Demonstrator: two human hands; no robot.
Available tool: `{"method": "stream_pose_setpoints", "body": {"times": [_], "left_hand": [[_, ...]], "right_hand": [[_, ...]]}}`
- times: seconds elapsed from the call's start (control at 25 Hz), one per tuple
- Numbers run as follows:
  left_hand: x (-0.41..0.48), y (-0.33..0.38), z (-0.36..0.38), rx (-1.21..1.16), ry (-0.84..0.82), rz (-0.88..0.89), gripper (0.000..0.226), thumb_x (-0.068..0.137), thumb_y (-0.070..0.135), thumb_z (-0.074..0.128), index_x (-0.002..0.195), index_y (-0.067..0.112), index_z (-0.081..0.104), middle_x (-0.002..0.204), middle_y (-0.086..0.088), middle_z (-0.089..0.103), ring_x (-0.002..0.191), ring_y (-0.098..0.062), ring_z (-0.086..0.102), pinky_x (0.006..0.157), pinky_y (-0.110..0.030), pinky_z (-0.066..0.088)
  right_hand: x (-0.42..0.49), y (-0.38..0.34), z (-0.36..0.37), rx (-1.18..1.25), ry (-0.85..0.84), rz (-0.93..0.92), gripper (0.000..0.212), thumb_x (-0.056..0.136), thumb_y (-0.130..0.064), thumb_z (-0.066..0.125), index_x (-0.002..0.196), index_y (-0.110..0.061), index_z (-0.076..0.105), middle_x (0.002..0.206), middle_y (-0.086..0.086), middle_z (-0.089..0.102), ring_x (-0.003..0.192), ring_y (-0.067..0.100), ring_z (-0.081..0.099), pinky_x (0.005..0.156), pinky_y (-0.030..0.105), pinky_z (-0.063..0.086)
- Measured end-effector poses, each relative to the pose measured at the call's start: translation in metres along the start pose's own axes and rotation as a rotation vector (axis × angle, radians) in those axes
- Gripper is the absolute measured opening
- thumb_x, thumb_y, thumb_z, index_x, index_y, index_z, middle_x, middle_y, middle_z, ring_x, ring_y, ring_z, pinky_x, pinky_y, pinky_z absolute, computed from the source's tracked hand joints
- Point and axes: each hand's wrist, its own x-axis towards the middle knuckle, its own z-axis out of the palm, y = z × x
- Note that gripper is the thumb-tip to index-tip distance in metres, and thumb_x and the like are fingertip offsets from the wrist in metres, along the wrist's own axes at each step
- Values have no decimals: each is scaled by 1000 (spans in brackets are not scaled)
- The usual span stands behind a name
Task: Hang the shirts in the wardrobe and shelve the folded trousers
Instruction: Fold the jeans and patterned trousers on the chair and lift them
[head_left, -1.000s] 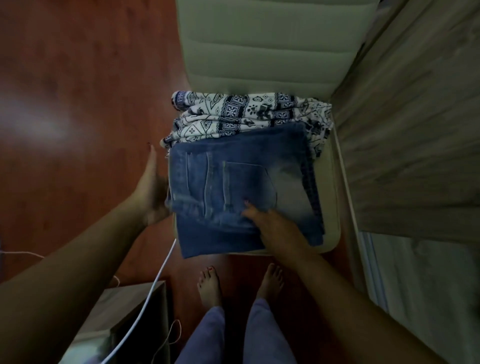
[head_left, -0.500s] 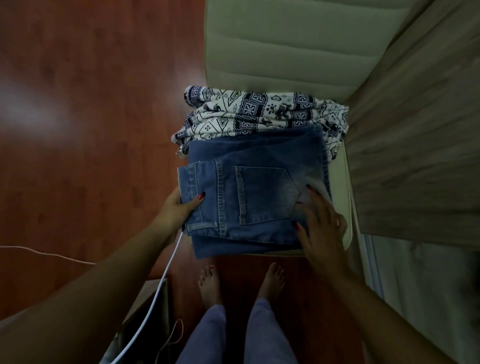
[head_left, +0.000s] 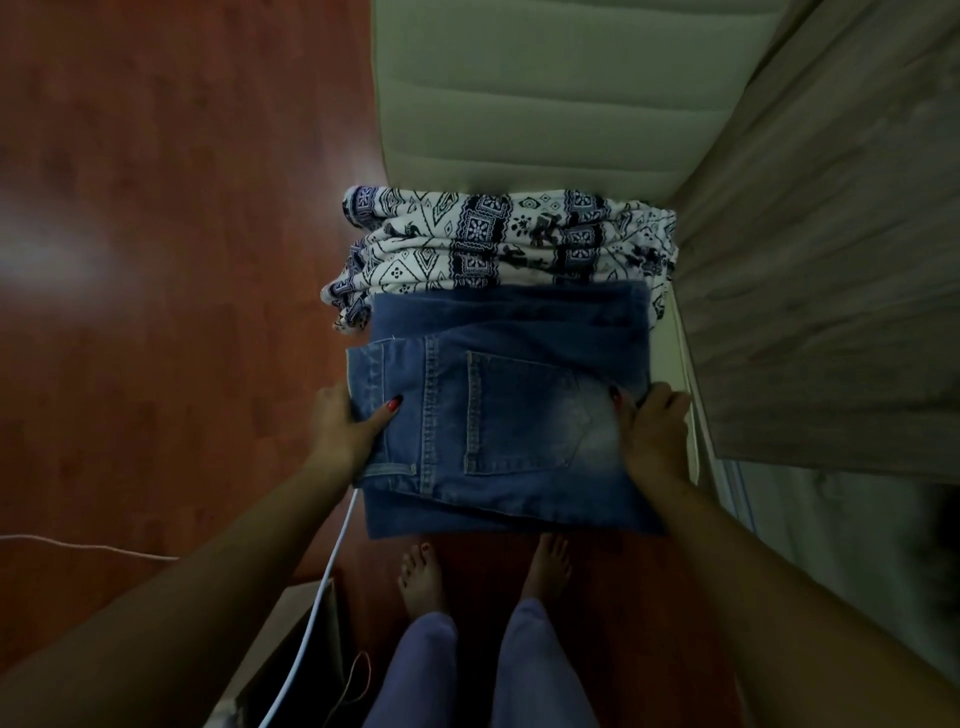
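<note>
Fingers (head_left: 387, 413) of the left hand (head_left: 340, 426) pinch the left edge of the folded jeans (head_left: 498, 415): the thumb lies flat on the denim and the rest are tucked out of sight below. The right hand (head_left: 652, 434) grips the opposite edge the same way, thumb on top and knuckles curled round the side. The jeans are mid-blue, faded pale near the right, with a stitched back pocket and double seams facing up. A plainer denim layer sticks out beneath, along the near edge.

They lie over the front of a chair seat (head_left: 672, 338), overhanging it toward the person. Whether they rest on it or are lifted cannot be told. Just behind, touching them, sits a soft folded bundle of white cloth with a dark blue geometric print (head_left: 493, 244), against the chair's cream padded backrest (head_left: 545, 104) with its horizontal quilted ribs.

A grey wood-grain panel (head_left: 831, 260) stands to the right. The glossy red-brown floor (head_left: 156, 260) carries a thin white cable (head_left: 322, 597) and the person's bare feet (head_left: 421, 577).
</note>
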Motion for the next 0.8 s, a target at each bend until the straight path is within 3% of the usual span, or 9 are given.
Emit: {"method": "stream_pose_setpoints", "body": {"times": [0.16, 0.32, 0.44, 0.52, 0.6, 0.68, 0.8], "left_hand": [[6, 4, 3, 257, 64, 115, 43, 79, 34, 74, 107, 6, 57, 109, -12, 58, 97, -24, 57, 83, -42, 50], [12, 15, 11, 217, 43, 156, 38, 80, 24, 74, 108, 11, 51, 111, -15, 57, 101, -29, 56, 87, -48, 49], [16, 21, 14, 0, -11, 25, 43, 80, 22, 74, 109, 13, 44, 114, -12, 59, 104, -29, 60, 88, -51, 52], [13, 25, 15, -157, 7, -28, 46, 82, 26, 70, 114, 13, 39, 112, -6, 57, 100, -23, 61, 84, -46, 55], [15, 36, 21, -222, 38, -48, 44, 88, 33, 62, 119, 15, 37, 112, -2, 54, 94, -16, 61, 75, -35, 55], [19, 46, 25, -215, 63, -61, 38, 93, 38, 53, 122, 17, 38, 107, 3, 55, 90, -12, 60, 66, -27, 50], [34, 55, 27, -129, 111, -16, 35, 95, 41, 51, 117, 16, 44, 109, 1, 55, 95, -15, 57, 69, -27, 47]], "right_hand": [[-7, 7, 3, -49, 23, 49, 46, 94, -47, 43, 109, -4, 44, 122, 19, 41, 105, 38, 50, 83, 52, 47], [-1, 17, 2, -100, 144, 8, 55, 90, -55, 41, 106, -3, 49, 113, 20, 51, 94, 36, 56, 69, 48, 53], [14, 30, -10, 168, 39, -91, 51, 85, -69, 41, 94, -19, 48, 97, 6, 57, 80, 20, 58, 63, 36, 50], [30, 11, -27, 405, -13, -98, 33, 91, -55, 48, 99, -23, 49, 94, -2, 57, 79, 3, 57, 69, 29, 50], [65, -19, -43, 631, 30, -42, 29, 95, -44, 46, 100, -17, 55, 84, -10, 55, 74, 0, 54, 70, 21, 48], [110, -42, -49, 752, -11, 23, 36, 91, -51, 48, 104, -18, 56, 89, -11, 57, 85, 7, 56, 75, 19, 47], [158, -60, -49, 688, -212, 156, 83, 62, -67, 71, 127, -16, 57, 125, 3, 62, 112, 20, 60, 96, 38, 52]]}}
